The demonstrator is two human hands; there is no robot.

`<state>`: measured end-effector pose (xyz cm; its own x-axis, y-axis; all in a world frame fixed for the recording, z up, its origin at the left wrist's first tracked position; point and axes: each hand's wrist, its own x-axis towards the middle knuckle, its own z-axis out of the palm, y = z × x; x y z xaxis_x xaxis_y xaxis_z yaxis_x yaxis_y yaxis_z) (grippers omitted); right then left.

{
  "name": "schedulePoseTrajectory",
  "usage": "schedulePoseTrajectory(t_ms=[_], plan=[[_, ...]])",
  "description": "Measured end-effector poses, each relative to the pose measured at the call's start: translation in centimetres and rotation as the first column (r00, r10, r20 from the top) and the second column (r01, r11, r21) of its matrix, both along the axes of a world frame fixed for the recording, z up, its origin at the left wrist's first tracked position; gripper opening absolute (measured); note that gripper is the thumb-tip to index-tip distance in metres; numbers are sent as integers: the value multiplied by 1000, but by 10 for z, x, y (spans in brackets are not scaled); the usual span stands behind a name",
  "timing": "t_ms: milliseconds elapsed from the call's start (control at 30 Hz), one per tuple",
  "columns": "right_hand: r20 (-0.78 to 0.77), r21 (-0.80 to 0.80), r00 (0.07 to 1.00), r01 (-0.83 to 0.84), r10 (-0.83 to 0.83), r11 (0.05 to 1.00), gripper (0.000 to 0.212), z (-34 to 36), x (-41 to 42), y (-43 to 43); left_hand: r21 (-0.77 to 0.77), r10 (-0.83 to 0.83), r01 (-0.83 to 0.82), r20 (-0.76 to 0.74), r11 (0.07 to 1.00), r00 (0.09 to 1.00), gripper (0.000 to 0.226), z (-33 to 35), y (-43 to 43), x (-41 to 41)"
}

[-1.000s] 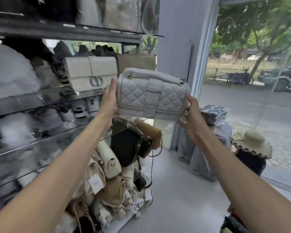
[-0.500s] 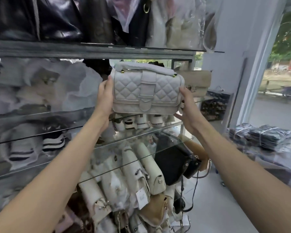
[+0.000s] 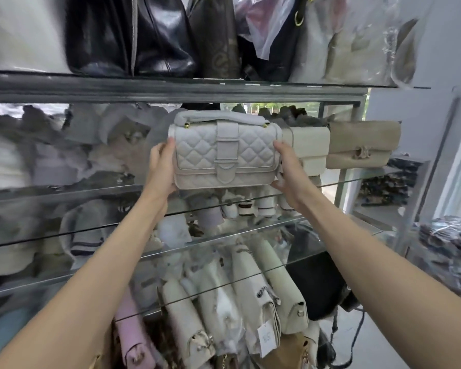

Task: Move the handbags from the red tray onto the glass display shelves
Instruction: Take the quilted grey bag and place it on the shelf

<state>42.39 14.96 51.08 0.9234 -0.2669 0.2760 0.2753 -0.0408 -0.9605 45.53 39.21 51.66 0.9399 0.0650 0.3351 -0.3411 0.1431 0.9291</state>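
Quilted grey handbag gripped at both ends by L hand & R hand, upright at glass shelf — beside 2 bags already shelved. Not yet released; red tray unseen.

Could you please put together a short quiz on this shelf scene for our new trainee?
1. True or false: only the left hand holds the quilted grey handbag.
2. Which bag sits immediately right of it? A black tote; B cream bag; C pink purse.
3. Fill in: the two studs at the handbag's top are ___ coloured.
Key: 1 false, the right hand grips it too; 2 B; 3 gold.
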Motion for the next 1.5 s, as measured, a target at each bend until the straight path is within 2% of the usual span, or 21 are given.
schedulePoseTrajectory(t_ms=[167,367,633,700,800,1000,1500], plan=[[1,-24,999,-43,43,999,96,8,10,23,-5,52,-52,-6,999,999,34,-7,17,13],[-67,-18,990,-124,122,992,92,-3,49,25,-2,134,-134,8,991,991,38,-19,33,26],[-25,-66,998,-61,59,996,96,-11,54,42,-20,180,-180,-15,983,984,28,-28,36,28],[-20,-113,998,-56,54,992,94,-14,53,43,-13,195,-195,-21,981,981,37,-28,35,29],[2,-179,999,-35,36,983,78,-19,55,41,11,204,-203,-28,979,979,53,-28,33,28],[25,-224,1000,12,-7,975,69,-22,53,43,49,233,-233,7,971,972,32,-29,31,27],[-36,-251,999,-21,13,968,71,-18,40,41,134,313,-315,33,940,949,29,-31,30,26]])
